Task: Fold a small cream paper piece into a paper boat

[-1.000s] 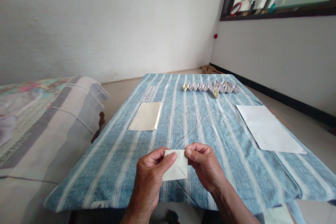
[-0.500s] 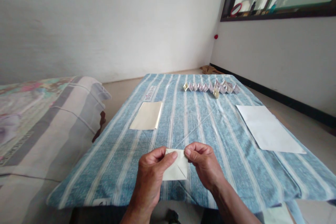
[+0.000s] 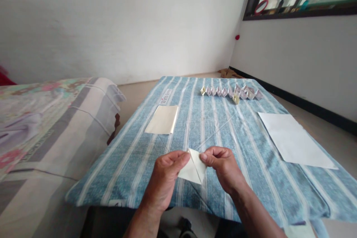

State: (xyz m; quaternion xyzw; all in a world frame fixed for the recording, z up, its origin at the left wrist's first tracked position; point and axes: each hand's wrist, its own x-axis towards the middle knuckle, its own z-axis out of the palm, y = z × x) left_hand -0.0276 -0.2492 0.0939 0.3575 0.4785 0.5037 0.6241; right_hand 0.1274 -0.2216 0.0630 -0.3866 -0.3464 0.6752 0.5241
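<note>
Paper [image 3: 195, 169] folded down pretty small, pinched thumb-to-finger in left hand [image 3: 165, 176] and right hand [image 3: 225, 166], just over the near end of the stripey blue tabletop [image 3: 139, 165], with zigzaggy folded pieces [image 3: 230, 92] at the far end.

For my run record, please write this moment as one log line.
left hand: pinching folded paper; right hand: pinching its right side; cream paper: lying on striped cloth, beyond left hand
</note>
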